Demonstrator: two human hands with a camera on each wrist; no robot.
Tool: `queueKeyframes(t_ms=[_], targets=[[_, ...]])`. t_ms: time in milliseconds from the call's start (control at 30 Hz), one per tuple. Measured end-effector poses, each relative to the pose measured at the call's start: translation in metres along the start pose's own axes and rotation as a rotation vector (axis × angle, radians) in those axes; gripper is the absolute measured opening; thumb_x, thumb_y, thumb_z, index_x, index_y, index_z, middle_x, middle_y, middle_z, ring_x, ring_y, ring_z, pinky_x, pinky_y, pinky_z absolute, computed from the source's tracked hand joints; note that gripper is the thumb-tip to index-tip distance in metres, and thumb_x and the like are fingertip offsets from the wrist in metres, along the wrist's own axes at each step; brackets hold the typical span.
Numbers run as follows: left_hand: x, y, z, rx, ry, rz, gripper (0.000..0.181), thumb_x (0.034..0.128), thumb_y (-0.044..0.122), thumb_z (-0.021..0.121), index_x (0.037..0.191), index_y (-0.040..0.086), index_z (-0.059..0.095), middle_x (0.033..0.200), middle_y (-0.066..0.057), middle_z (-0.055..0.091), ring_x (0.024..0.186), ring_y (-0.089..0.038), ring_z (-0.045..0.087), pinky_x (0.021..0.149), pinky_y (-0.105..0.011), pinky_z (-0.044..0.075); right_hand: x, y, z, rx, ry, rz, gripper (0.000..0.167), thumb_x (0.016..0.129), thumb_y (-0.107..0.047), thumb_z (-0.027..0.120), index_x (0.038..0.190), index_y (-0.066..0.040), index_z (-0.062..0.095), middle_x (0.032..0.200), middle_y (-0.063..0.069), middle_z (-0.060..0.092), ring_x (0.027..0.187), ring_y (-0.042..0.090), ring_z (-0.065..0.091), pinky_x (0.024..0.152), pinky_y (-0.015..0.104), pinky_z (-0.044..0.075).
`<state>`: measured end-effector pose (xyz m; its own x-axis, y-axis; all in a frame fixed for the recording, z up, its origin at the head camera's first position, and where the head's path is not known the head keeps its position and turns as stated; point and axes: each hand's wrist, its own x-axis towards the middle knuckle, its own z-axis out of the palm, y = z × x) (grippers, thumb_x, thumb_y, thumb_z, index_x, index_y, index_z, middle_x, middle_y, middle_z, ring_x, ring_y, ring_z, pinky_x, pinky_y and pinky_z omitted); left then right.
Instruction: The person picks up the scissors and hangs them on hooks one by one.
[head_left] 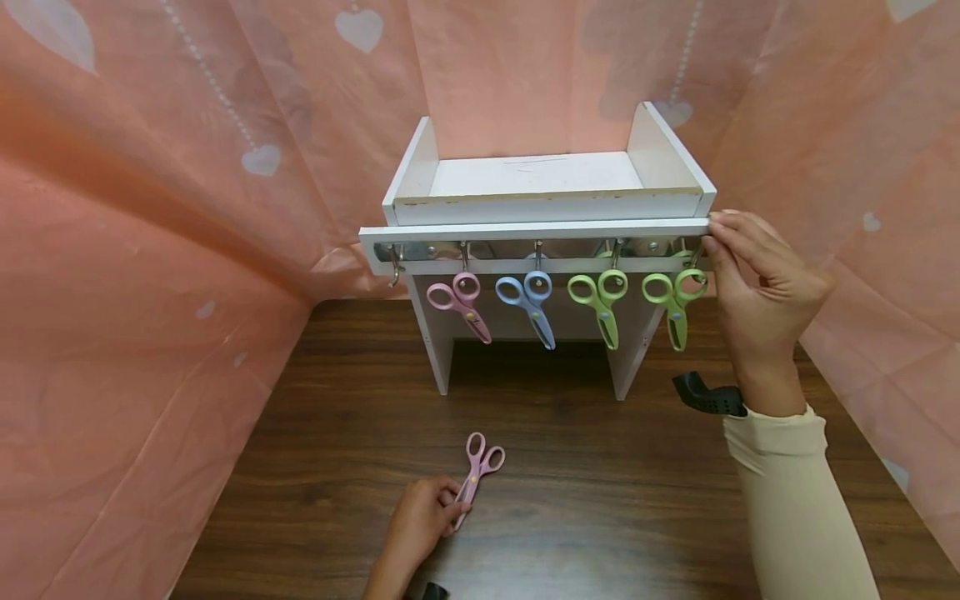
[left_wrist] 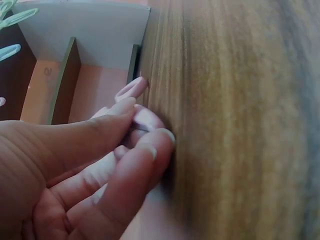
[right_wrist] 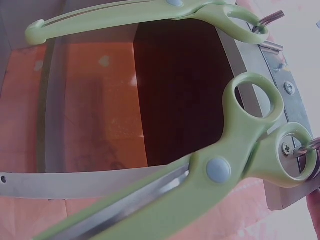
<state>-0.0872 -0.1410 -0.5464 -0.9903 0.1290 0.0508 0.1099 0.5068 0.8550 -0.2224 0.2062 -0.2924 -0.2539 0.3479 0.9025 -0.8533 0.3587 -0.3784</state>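
My left hand pinches the blades of a pink pair of scissors low over the wooden surface, handles pointing away from me. The left wrist view shows thumb and fingers round the pink scissors, partly hiding them. With thumb and fingers my right hand grips the right end of a white hook rail. From its hooks hang pink scissors, blue scissors and two green pairs, the rightmost green scissors nearest that hand. The leftmost hook holds nothing.
Behind the rail stands a white shelf unit with side walls and legs on the brown wooden surface. Pink curtains with heart prints surround the area on the left, back and right.
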Motion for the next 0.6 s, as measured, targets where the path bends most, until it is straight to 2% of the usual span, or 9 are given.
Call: queueKeyframes(t_ms=[167, 600], targets=[[0.0025, -0.0043, -0.0007, -0.092, -0.001, -0.002, 0.009, 0.0858, 0.0, 0.078, 0.09, -0.003, 0.071, 0.063, -0.002, 0.066, 0.044, -0.004, 0.056, 0.04, -0.019, 0.05, 0.0, 0.0002, 0.0, -0.001, -0.001, 0.001, 0.015, 0.076, 0.017, 0.08, 0.088, 0.008, 0.079, 0.093, 0.028, 0.073, 0.096, 0.033, 0.072, 0.096, 0.041, 0.058], [0.0043, -0.0057, 0.0005, -0.115, 0.006, -0.027, 0.012, 0.0863, 0.001, 0.077, 0.095, -0.003, 0.07, 0.065, -0.002, 0.066, 0.047, -0.007, 0.058, 0.042, -0.02, 0.051, -0.0001, -0.0019, 0.0002, 0.008, -0.005, 0.009, 0.015, 0.076, 0.017, 0.079, 0.088, 0.008, 0.078, 0.094, 0.029, 0.073, 0.096, 0.033, 0.072, 0.096, 0.04, 0.058]])
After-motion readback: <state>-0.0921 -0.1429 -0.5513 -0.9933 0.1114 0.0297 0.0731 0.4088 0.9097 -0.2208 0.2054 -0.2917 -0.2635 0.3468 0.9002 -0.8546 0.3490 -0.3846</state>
